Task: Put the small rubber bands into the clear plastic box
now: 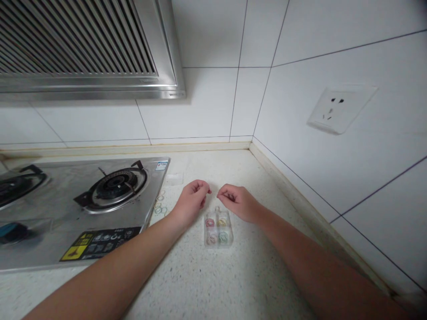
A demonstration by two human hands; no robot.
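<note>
My left hand [194, 201] is closed in a pinch above the counter. Facing it across a small gap, my right hand [239, 202] has its thumb and fingertips pressed together. Anything in either pinch is too small to make out. Just below and between the hands lies a clear plastic compartment box [218, 231], with small coloured rings, probably elastic bands, in its compartments: red, yellow, pinkish and green. Left of my left hand, several loose thin rings [160, 210] lie on the counter beside the stove, some greenish, some yellowish.
A gas stove [66, 195] with black pan supports takes up the left side. Behind the loose rings lies a small clear plastic piece [175, 179]. The range hood [167, 91] hangs above. White tiled walls meet behind the speckled counter [213, 284]; a socket [342, 110] is at right.
</note>
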